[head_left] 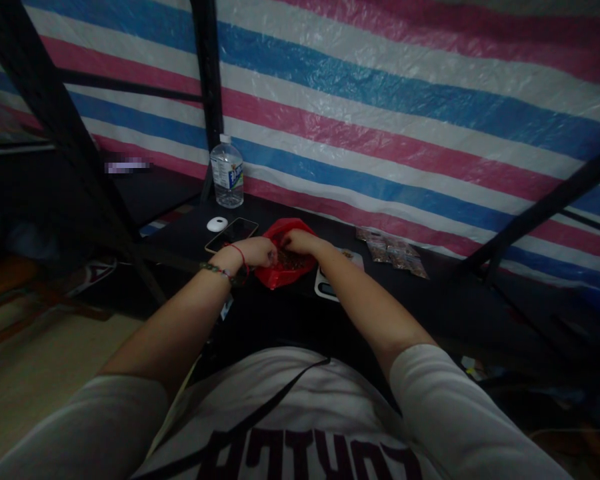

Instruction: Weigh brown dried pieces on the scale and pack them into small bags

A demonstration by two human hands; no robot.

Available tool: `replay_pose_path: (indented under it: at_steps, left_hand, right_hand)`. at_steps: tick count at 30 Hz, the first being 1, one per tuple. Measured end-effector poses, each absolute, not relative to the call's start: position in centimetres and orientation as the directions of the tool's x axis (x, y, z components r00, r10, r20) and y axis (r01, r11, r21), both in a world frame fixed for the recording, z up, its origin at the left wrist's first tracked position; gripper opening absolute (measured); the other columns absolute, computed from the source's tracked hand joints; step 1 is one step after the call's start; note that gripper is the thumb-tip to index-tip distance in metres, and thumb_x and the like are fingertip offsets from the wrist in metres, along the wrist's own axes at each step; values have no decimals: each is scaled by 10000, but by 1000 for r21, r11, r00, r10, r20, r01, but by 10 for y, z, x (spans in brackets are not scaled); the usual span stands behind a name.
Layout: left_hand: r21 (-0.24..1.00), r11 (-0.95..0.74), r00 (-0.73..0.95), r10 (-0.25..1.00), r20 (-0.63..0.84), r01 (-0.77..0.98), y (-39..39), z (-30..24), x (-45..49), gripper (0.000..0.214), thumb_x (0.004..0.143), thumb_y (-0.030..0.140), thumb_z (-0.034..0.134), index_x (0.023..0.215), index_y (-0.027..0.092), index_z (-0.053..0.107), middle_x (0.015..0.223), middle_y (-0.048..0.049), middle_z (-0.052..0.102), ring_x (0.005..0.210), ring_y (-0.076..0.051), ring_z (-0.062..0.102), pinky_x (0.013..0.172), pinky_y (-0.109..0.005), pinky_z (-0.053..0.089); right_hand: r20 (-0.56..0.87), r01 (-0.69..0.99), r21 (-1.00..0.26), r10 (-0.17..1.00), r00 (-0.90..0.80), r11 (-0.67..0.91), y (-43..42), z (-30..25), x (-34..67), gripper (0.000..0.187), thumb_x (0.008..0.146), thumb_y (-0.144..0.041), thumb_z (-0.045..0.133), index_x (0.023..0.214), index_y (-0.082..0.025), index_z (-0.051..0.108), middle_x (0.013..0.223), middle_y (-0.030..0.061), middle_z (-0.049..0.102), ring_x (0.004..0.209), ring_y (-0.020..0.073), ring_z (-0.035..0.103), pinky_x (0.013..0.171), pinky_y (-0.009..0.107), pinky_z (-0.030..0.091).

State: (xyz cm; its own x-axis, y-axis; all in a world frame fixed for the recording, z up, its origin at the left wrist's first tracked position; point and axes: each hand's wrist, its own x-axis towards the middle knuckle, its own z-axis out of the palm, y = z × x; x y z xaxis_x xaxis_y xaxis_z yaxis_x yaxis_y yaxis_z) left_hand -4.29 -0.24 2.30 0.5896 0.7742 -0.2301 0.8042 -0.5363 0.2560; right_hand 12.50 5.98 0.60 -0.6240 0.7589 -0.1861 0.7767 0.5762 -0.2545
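Observation:
A red plastic bag point(280, 277) lies with its mouth spread on the dark shelf top, holding small brown bits point(291, 260) too dim to identify. My left hand point(259, 253) is closed at the bag's left edge, with a red cord and a beaded bracelet on the wrist. Inside the bag, near its far side, my right hand point(299, 241) has its fingers bent downward and together; what they pinch is too small and dark to name. Partly beneath my right forearm is a white digital scale point(326, 290) with something small on its pan.
Several small clear packets of brown bits point(393, 252) lie at the right. Left of the bag are a phone point(235, 230), a white rounded case point(217, 224) and a clear plastic bottle point(227, 175). Black metal posts point(207, 80) and a striped plastic sheet point(380, 133) border the shelf top point(275, 207).

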Motion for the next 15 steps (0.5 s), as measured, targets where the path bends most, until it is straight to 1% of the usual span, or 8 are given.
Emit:
replay_pose_path:
  at_steps: [3,6,10,15]
  left_hand:
    - [242,-542,590,774,-231,805,-4,25,-41,250,706,164,557,869,195,744,767,-6,713,658,-118,597,612,-188,411]
    - [223,-539,582,778,-236,812,-3,24,-40,268,697,158,561,889,198,743,778,-8,716,672,-122,601,611,-190,411]
    - [225,-560,602,759,-247,797,-1,22,-40,263,703,166,548,875,200,744,763,-7,710,680,-124,600,626,-192,413]
    - [232,-559,604,761,-239,796,-1,22,-41,262,701,161,552,879,191,742,763,-10,706,669,-120,591,649,-193,414]
  right_hand:
    - [-209,789,-236,763,-611,567,61,6,124,269,817,-148,557,1031,-152,719,985,63,732,779,129,646,687,187,445]
    - [-232,803,-239,770,-594,547,61,6,121,250,807,-211,611,1023,-153,722,950,65,735,747,135,651,652,187,448]
    - [-251,807,-250,769,-587,535,59,6,115,240,789,-194,630,1005,-144,724,932,72,736,723,132,649,632,186,445]
    - [-261,828,-239,788,-557,506,64,5,114,259,791,-183,625,1032,-158,718,979,64,733,762,139,656,646,186,452]
